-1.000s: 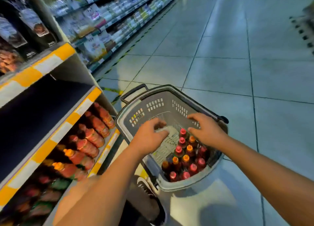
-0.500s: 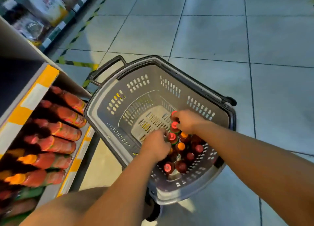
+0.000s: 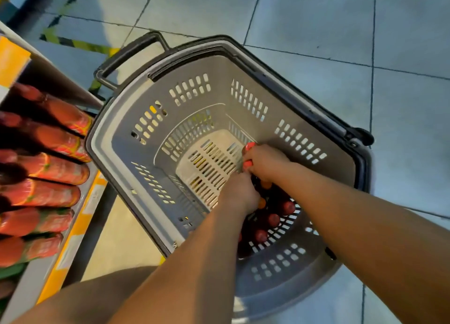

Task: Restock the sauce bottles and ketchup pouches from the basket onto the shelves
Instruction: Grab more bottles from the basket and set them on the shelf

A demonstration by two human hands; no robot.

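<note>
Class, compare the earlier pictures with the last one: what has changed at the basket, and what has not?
Both hands dropped from above the basket in among the sauce bottles. The right hand now grips red-capped bottles; the left hand is curled among the others, its hold hidden. The basket and the shelf bottles stayed put.

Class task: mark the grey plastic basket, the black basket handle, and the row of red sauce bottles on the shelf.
Grey plastic basket [image 3: 126, 138]: head view, left inner wall.
Black basket handle [image 3: 126, 53]: head view, top bar.
Red sauce bottles on the shelf [image 3: 58, 170]: head view, one bottle's label.
</note>
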